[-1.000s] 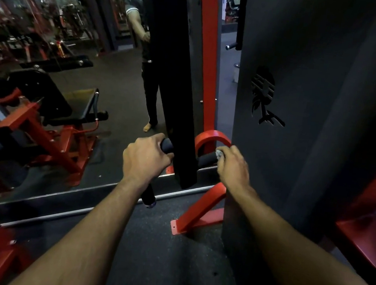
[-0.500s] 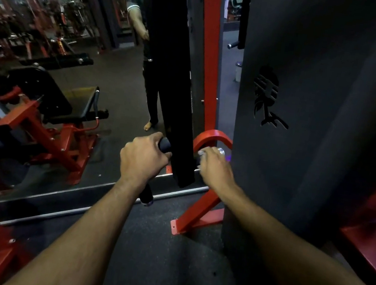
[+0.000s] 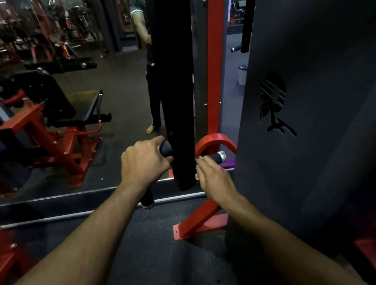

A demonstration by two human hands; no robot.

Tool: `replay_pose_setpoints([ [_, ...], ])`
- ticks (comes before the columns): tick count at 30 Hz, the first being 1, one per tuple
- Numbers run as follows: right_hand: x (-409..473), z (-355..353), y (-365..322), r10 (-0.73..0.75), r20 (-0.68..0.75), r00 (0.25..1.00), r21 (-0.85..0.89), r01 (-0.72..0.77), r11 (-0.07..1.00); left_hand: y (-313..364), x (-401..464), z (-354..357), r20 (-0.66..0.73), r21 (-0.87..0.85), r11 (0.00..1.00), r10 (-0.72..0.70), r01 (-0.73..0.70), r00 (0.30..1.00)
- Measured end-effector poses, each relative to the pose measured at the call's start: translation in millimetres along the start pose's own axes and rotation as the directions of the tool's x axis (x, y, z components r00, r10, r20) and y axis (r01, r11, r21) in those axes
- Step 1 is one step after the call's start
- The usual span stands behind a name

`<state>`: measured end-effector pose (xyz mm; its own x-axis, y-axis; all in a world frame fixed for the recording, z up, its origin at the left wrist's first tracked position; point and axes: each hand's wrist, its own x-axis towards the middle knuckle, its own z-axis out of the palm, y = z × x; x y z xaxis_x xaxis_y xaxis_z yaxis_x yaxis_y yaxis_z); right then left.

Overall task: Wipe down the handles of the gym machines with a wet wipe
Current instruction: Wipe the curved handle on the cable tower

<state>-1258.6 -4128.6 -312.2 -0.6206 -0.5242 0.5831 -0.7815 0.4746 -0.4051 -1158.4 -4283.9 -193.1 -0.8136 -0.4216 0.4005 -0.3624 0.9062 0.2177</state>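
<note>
Mirrored gym wall [image 3: 71, 100] ahead; left hand [image 3: 143, 163] grips the bar [image 3: 166, 149], right hand [image 3: 215, 178] closed around it at 3 o'clock, beneath an unlettered logo [image 3: 273, 102].

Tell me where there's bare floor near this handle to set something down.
Bare rubber floor lies between the mirror's rail and the dark panel. Crowded: left hand, right hand and red base foot by the handle.

Gym floor. Red-framed bench machine [image 3: 45, 126] at left of frame, black padded seat. Wall mirror [image 3: 71, 64] across upper left reflects racks and more equipment. Dark rubber flooring [image 3: 152, 259] below; black weight-stack shroud [image 3: 332, 115] at right.
</note>
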Motion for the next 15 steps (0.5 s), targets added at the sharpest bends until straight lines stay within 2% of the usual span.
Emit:
replay_pose_setpoints([
  [2,6.3,-5.9,21.0,-0.015,-0.039,0.999,-0.073,0.012,0.997,0.8,-0.5,-0.2,0.003,0.004,1.000,-0.002,0.002,1.000],
  [5,12.7,-19.6,49.9,0.142,-0.151,0.978,-0.201,-0.171,0.965,0.2,0.9,0.4,0.001,0.007,1.000,-0.004,0.004,1.000],
  [7,15.1,-15.0,55.1,0.089,-0.167,0.982,-0.245,-0.129,0.961,-1.7,3.2,2.6,-0.001,-0.004,1.000,-0.017,0.017,1.000],
  [8,16.6,-7.9,55.3,0.028,-0.132,0.991,-0.226,-0.058,0.972,-2.6,3.9,3.7,0.000,-0.007,1.000,-0.021,0.021,1.000],
  [10,23.9,4.2,53.4,-0.031,0.057,0.998,-0.166,0.040,0.985,-3.0,4.7,3.9,-0.004,-0.008,1.000,-0.020,0.020,1.000],
  [12,36.1,0.5,51.3,0.006,0.235,0.972,-0.205,0.043,0.978,-2.5,4.0,3.1,-0.015,-0.006,1.000,-0.005,0.005,1.000],
  [15,61.4,-18.5,44.2,0.126,0.368,0.921,-0.358,0.015,0.934,-1.8,2.0,2.0,-0.019,0.007,1.000,0.001,-0.001,1.000],
])
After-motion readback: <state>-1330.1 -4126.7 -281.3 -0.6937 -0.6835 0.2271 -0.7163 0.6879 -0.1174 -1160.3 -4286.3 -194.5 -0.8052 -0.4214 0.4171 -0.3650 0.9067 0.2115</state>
